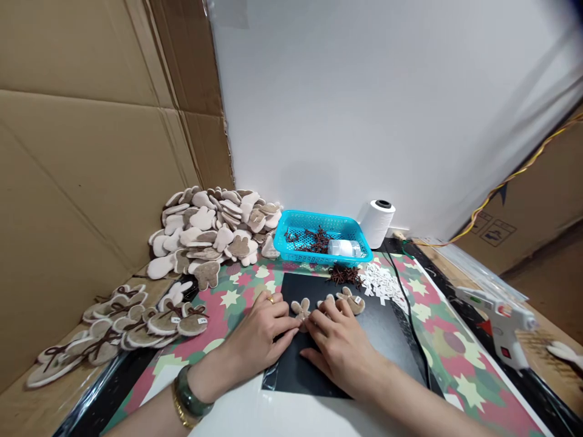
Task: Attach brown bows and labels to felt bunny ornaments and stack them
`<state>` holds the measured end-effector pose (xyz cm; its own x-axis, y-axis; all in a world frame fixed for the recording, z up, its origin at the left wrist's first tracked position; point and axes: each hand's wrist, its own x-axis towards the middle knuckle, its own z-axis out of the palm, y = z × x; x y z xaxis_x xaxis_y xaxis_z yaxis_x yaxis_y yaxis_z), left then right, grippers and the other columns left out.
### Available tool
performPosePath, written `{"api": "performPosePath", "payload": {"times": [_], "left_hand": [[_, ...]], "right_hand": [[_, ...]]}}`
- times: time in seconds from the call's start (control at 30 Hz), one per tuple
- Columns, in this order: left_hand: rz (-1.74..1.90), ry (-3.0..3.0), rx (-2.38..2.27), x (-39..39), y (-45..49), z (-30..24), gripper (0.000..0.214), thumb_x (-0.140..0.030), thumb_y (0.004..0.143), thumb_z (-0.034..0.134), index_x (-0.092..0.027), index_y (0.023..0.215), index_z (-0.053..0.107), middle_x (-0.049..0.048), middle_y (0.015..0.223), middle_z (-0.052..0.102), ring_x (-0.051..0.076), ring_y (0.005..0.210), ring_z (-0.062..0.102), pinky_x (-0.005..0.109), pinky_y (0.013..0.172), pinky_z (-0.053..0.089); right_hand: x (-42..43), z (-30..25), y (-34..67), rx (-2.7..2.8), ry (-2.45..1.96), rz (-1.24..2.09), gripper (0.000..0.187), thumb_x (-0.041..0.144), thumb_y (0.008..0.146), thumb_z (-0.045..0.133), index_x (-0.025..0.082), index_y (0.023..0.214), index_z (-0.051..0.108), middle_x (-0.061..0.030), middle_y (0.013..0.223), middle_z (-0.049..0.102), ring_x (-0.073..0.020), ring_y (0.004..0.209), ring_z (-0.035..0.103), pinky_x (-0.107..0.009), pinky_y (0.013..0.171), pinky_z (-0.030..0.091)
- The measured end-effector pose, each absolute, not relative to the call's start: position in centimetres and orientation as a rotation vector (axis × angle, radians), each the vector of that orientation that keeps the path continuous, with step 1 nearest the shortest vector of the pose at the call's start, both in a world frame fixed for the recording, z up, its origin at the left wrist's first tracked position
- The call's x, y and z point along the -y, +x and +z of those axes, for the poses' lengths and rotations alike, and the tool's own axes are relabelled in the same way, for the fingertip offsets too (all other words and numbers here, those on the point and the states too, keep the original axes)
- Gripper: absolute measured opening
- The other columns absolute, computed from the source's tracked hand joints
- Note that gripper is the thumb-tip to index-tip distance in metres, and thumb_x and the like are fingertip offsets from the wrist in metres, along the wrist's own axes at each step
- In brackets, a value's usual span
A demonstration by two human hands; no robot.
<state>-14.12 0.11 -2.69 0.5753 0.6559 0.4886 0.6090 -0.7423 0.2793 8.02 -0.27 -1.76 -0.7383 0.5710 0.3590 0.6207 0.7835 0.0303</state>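
My left hand [262,331] and my right hand [339,343] meet on a black mat [392,346], their fingertips pressed down on a small beige felt bunny-shaped piece [300,308]. Both hands' fingers are closed together on it. A second felt piece with a white tag [353,300] lies just beyond my right hand's fingers. A ring sits on my left hand, and a green bangle and gold bracelet [191,394] circle that wrist.
A large heap of felt pieces [214,233] lies at the back left, with finished ones with brown bows [136,321] nearer. A blue basket [323,233], brown bows [344,275], white tags [382,285], a thread spool [378,223] and a glue gun [501,325] stand around. Cardboard walls [82,170] close in the left.
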Motion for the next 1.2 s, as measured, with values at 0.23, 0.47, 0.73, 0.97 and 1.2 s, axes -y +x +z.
{"api": "performPosePath", "payload": {"times": [0.23, 0.47, 0.73, 0.97, 1.2], "left_hand": [[0.869, 2.695, -1.094, -0.1, -14.0, -2.4, 0.024, -0.012, 0.097, 0.054, -0.023, 0.095, 0.076, 0.0016, 0.075, 0.062, 0.020, 0.078, 0.054, 0.037, 0.082, 0.034], [0.865, 2.653, -1.011, 0.1, -14.0, -2.1, 0.027, -0.011, 0.096, 0.052, -0.023, 0.093, 0.076, 0.0020, 0.072, 0.061, 0.020, 0.076, 0.053, 0.037, 0.080, 0.039], [0.903, 2.680, -0.943, 0.3, -13.7, -2.0, 0.030, -0.009, 0.095, 0.053, -0.026, 0.105, 0.075, 0.0030, 0.078, 0.068, 0.020, 0.075, 0.057, 0.038, 0.081, 0.045], [0.930, 2.674, -0.867, 0.6, -13.4, -1.7, 0.027, -0.007, 0.095, 0.053, -0.023, 0.104, 0.073, 0.0027, 0.081, 0.072, 0.020, 0.077, 0.060, 0.038, 0.083, 0.045], [1.102, 2.618, -0.940, 0.4, -13.7, -1.6, 0.023, -0.008, 0.096, 0.053, -0.021, 0.090, 0.071, 0.0003, 0.072, 0.063, 0.016, 0.069, 0.056, 0.035, 0.082, 0.043]], "right_hand": [[0.1, -2.0, 8.0, 2.676, -0.905, -0.174, 0.033, 0.047, 0.094, 0.069, 0.015, 0.105, 0.070, -0.0083, 0.106, 0.070, -0.0266, 0.096, 0.053, -0.049, 0.097, 0.034], [1.0, -1.2, 8.4, 2.581, -0.945, -0.001, 0.024, 0.044, 0.099, 0.062, 0.022, 0.104, 0.068, -0.0045, 0.106, 0.071, -0.0265, 0.101, 0.053, -0.050, 0.099, 0.031], [-3.5, 1.4, 13.4, 2.329, -1.245, -0.057, 0.022, 0.018, 0.098, 0.060, 0.019, 0.080, 0.073, -0.0047, 0.081, 0.069, -0.0210, 0.085, 0.057, -0.035, 0.078, 0.038], [-8.2, 1.8, 13.8, 2.449, -1.423, 0.041, 0.019, 0.013, 0.090, 0.064, 0.021, 0.098, 0.080, -0.0058, 0.093, 0.078, -0.0193, 0.080, 0.068, -0.028, 0.070, 0.044], [-10.2, 0.8, 10.9, 2.544, -1.467, -0.051, 0.019, 0.008, 0.084, 0.063, 0.016, 0.074, 0.078, -0.0087, 0.079, 0.078, -0.0188, 0.068, 0.066, -0.029, 0.062, 0.037]]}}
